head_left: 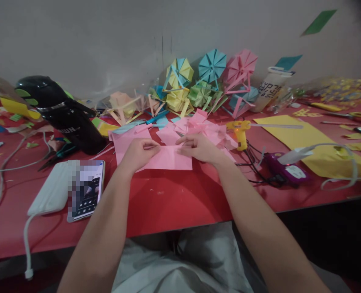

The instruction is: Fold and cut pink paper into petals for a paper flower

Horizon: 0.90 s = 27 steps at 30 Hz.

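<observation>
A sheet of pink paper (168,158) lies near the front of the red table. My left hand (140,154) pinches its upper edge on the left, thumb and fingers together. On the right, my right hand (199,148) grips the same edge, fingers bent over it. Another pink sheet (122,142) lies partly under my left hand. Just beyond the hands sits a heap of folded pink paper pieces (199,124). A yellow glue gun (239,132) stands to the right of my right hand.
Folded paper wheels (212,65) lean against the wall. Left are a black bottle (67,118), a white power bank (53,189) and a phone (87,191). Right are a purple power socket (286,169) with cables, yellow paper (293,132) and a cup (269,87).
</observation>
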### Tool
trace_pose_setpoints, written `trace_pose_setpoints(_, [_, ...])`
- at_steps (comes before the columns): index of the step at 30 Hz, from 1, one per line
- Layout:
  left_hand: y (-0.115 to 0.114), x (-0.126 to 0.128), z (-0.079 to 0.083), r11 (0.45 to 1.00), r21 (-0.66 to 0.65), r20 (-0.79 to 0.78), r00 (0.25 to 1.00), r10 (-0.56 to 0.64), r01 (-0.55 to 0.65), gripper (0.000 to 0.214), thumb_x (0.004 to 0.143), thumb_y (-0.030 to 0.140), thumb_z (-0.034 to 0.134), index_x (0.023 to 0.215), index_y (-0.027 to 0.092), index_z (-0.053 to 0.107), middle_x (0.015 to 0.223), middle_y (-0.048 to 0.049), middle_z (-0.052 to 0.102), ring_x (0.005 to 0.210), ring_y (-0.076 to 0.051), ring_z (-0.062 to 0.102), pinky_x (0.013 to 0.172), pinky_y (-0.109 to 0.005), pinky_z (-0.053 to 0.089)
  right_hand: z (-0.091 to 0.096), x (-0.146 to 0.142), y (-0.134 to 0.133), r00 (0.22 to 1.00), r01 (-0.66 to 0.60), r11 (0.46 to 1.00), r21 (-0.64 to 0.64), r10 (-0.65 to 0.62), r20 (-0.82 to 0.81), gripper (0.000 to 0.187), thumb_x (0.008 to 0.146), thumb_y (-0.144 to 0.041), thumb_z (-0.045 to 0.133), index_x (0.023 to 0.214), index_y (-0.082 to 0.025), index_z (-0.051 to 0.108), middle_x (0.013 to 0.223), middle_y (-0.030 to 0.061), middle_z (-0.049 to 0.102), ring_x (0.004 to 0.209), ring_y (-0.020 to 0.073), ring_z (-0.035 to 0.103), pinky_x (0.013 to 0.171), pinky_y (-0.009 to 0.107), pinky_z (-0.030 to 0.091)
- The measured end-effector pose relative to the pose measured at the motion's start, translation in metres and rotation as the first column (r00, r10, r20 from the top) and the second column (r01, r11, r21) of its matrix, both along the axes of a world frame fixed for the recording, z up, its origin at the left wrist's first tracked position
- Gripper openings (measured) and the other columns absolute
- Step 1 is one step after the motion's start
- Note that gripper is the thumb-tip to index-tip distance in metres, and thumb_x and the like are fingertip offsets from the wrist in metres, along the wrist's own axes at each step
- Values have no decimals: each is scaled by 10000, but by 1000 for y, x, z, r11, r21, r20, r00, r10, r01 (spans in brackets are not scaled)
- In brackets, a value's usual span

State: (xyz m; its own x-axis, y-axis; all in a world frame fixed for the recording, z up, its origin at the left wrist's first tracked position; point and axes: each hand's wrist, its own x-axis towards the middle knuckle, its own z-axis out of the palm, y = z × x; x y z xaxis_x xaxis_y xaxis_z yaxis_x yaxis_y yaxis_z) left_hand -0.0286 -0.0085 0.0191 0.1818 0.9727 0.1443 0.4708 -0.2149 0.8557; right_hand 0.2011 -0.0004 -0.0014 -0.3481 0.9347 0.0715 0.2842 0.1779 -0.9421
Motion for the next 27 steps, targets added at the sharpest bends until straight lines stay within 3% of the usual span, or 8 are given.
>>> trace_pose_setpoints(3, [-3, 2, 0, 994, -9, -50, 993, -106, 105, 105, 751, 289, 708, 730, 207, 770, 796, -40, 776, 791, -206, 704, 842, -345, 561, 4, -4, -4, 990, -123, 992, 39, 120, 77, 226, 810, -407, 714, 850, -185, 707, 819, 31, 677, 738, 144, 577, 683, 293, 453])
trace_pose_setpoints(5, [-5, 5, -3, 986, 5, -60, 984, -168, 168, 130, 775, 314, 699, 778, 214, 782, 824, -35, 782, 807, -205, 710, 839, -338, 562, 6, -7, -7, 970, -188, 979, 79, 172, 171, 299, 862, -465, 647, 767, -183, 673, 718, 4, 599, 677, 127, 507, 638, 284, 403])
trace_pose_setpoints(8, [-6, 9, -6, 977, 52, -70, 977, -201, 205, 159, 802, 331, 680, 817, 208, 780, 864, -35, 786, 834, -201, 713, 849, -327, 561, 8, -11, -10, 955, -217, 970, 109, 187, 231, 378, 911, -495, 557, 695, -185, 588, 629, -29, 460, 615, 112, 401, 598, 281, 343])
trace_pose_setpoints(10, [-6, 11, -7, 977, 71, -65, 978, -198, 202, 168, 810, 327, 663, 805, 199, 772, 860, -37, 783, 839, -201, 713, 847, -324, 563, 9, -13, -10, 955, -220, 968, 122, 188, 231, 347, 919, -464, 527, 715, -187, 575, 641, -29, 449, 624, 115, 395, 606, 281, 342])
trace_pose_setpoints(18, [-3, 8, 1, 994, 69, -43, 996, -76, 79, 131, 743, 248, 641, 707, 197, 757, 798, -34, 783, 816, -207, 720, 848, -333, 581, 10, -11, -7, 956, -224, 964, 142, 190, 222, 237, 840, -378, 503, 715, -187, 566, 717, 9, 540, 685, 140, 464, 659, 296, 381])
trace_pose_setpoints(24, [3, -16, 9, 992, 112, -94, 993, 66, -55, 117, 725, 260, 646, 672, 210, 738, 815, -48, 790, 839, -224, 717, 873, -374, 594, 10, 6, -3, 967, -181, 979, 98, 159, 199, 178, 790, -294, 511, 670, -184, 584, 658, 3, 587, 633, 130, 525, 643, 289, 407])
trace_pose_setpoints(27, [4, -27, 11, 980, 143, -111, 982, 156, -139, 114, 723, 257, 641, 666, 217, 732, 812, -36, 787, 861, -223, 709, 897, -380, 588, 9, 14, -1, 969, -93, 993, 78, 72, 235, 181, 783, -267, 527, 643, -181, 601, 609, 6, 592, 591, 130, 526, 599, 287, 393])
